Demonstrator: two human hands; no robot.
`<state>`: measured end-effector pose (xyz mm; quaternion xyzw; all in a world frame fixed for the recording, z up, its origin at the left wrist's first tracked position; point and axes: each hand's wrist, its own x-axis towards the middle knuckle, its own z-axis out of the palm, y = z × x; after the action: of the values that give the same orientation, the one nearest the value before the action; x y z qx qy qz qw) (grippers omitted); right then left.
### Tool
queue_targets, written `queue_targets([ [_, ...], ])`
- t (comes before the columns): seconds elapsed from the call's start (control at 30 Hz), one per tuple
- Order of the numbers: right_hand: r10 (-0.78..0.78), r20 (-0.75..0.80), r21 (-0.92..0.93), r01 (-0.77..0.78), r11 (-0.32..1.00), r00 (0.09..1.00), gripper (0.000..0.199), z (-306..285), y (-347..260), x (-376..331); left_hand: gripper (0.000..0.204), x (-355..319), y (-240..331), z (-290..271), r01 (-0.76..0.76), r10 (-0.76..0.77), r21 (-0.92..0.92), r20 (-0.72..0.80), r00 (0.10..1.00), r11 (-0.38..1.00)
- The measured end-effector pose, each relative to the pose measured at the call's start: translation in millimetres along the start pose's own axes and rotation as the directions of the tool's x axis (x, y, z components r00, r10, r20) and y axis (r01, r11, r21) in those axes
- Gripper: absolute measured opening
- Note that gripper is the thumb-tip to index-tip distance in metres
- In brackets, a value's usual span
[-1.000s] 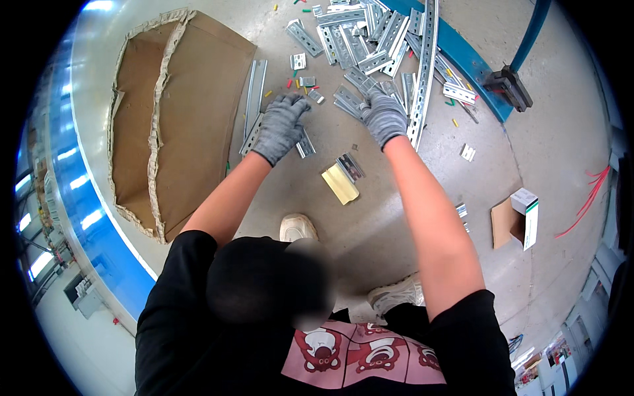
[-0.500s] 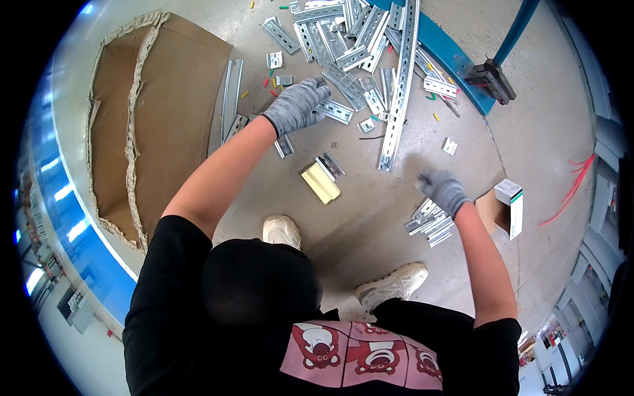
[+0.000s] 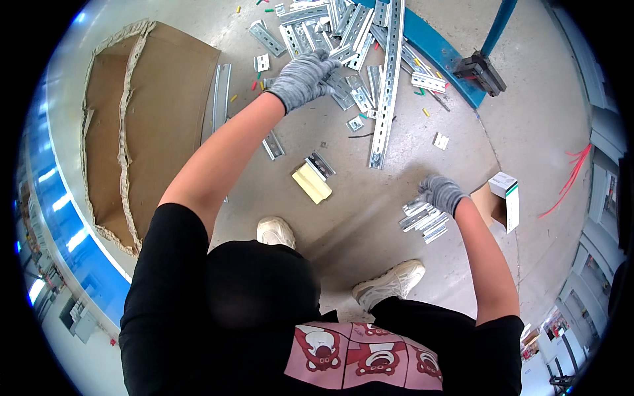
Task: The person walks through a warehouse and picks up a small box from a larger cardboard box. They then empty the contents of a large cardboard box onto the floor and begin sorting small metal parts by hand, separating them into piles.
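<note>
My left hand (image 3: 302, 78), in a grey knit glove, reaches into a heap of short metal rail pieces (image 3: 343, 39) at the top of the floor, fingers curled over one short piece. My right hand (image 3: 441, 193), also gloved, sits low on the right. Its curled fingers touch the top of a small stack of short metal pieces (image 3: 422, 221); whether it still grips one is unclear. A long perforated metal rail (image 3: 388, 86) lies between the two hands.
Flattened brown cardboard (image 3: 145, 125) covers the floor on the left. A yellow block (image 3: 312, 183) lies mid-floor, a small open carton (image 3: 503, 199) right of the stack. A blue beam (image 3: 436, 56) runs at the top right. My shoes (image 3: 389, 282) stand below.
My right hand has left the heap and swung down to the right onto the small stack, staying there for the last half second. My left hand stayed at the heap.
</note>
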<state>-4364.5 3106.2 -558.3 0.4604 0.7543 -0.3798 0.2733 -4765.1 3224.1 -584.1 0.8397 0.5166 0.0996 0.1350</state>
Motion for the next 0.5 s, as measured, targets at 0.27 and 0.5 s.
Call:
queue_targets([
  [0.27,0.048,-0.512,0.290,0.120,0.950,0.858,0.018,-56,-100,50,0.025,-21,-8,5,0.383,-0.260,-0.454,0.311,0.914,0.805],
  [0.5,-0.097,-0.740,0.075,0.225,0.971,0.666,0.021,-69,-153,156,0.027,-97,-43,-19,0.548,-0.549,-0.564,0.189,0.814,0.618],
])
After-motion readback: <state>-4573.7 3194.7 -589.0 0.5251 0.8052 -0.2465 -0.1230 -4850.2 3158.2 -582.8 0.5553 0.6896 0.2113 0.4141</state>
